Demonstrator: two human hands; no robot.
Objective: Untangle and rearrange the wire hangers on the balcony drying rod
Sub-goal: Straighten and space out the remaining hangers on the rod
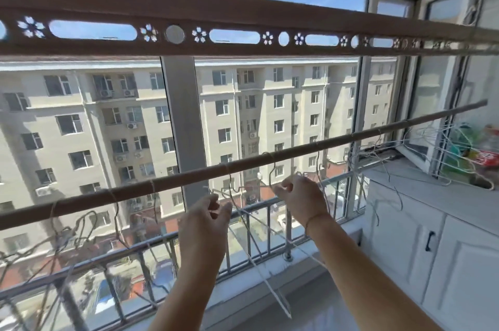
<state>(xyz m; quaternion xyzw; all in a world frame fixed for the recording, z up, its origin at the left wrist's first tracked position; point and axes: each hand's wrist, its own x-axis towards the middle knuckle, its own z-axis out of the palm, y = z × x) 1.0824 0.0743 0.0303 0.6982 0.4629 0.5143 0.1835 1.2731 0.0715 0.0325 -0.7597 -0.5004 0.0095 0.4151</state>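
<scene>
A brown drying rod (pixel 189 178) slants across the balcony, lower at the left. Several thin wire hangers hook over it. My left hand (pixel 208 218) pinches the neck of one wire hanger (pixel 229 190) just under the rod. My right hand (pixel 299 195) grips the neck of a second wire hanger (pixel 271 171), whose hook is over the rod. White wires (pixel 259 257) from these hangers slant down between my forearms. More hangers (pixel 81 225) dangle in a tangle at the rod's left. Another tangled bunch of hangers (pixel 445 147) sits at the rod's right end.
A brown perforated rail (pixel 243 20) runs overhead. Behind the rod are window glass and a metal railing (pixel 151 247). White cabinets (pixel 421 244) stand at the right, their top carrying bottles and loose wire. An open window frame (pixel 421 120) is at the right.
</scene>
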